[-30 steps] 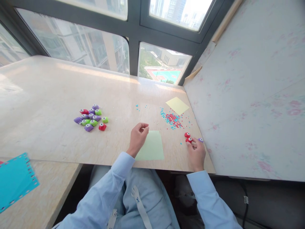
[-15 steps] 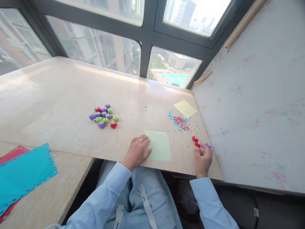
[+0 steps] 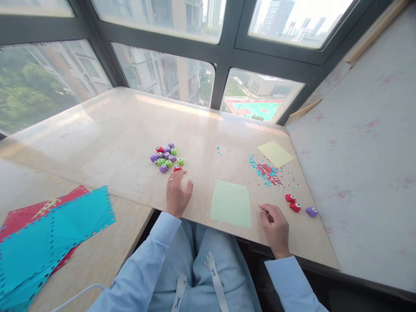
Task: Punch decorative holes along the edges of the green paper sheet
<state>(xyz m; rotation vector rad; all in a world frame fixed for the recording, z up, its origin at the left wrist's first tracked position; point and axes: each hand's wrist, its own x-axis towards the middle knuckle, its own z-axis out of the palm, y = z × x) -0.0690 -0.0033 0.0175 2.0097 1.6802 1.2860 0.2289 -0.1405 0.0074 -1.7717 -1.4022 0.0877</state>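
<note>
My left hand [image 3: 178, 193] is at the near side of a cluster of small craft paper punches [image 3: 167, 155] in purple, green and red. Its thumb stands apart from the bent fingers, and the fingertips partly cover a red punch [image 3: 177, 168]; whether they touch it I cannot tell. My right hand [image 3: 275, 227] hovers by the table's front edge, fingers curled in, with nothing visible in them. Between the hands lies a pale green paper sheet [image 3: 230, 203] with small cutouts along its top edge. Two red punches [image 3: 294, 206] and a purple punch [image 3: 312, 211] sit right of my right hand.
Red and blue paper bits [image 3: 268, 172] are scattered beside a yellow paper sheet [image 3: 275, 153]. Blue and red punched sheets [image 3: 74, 212] lie at the left. Windows border the far edge; a papered wall [image 3: 367, 173] stands at the right. A white cable [image 3: 81, 291] runs at lower left.
My left hand has left the green sheet and moved left to the punches. My right hand has let go of the punches at the right and drawn back toward the sheet. The view has shifted left.
</note>
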